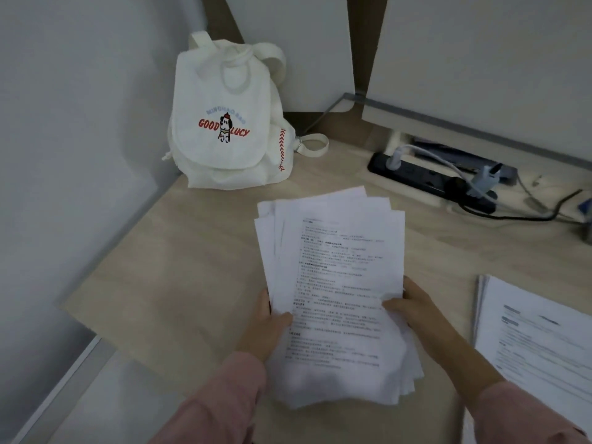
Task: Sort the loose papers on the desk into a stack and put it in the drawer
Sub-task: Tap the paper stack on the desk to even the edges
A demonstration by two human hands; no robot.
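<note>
A loose stack of white printed papers (336,267) is held above the wooden desk (179,267), its sheets fanned unevenly at the far end. My left hand (267,325) grips the stack's left edge with the thumb on top. My right hand (413,309) grips the right edge, thumb lying across the top sheet. Both sleeves are pink. A second pile of printed papers (531,341) lies on the desk at the right. No drawer is visible.
A white cloth backpack (224,123) with "GOOD LUCY" on it stands in the desk's back left corner against the wall. A black power strip (429,181) with white plugs and cables sits at the back right. The desk's left edge runs diagonally.
</note>
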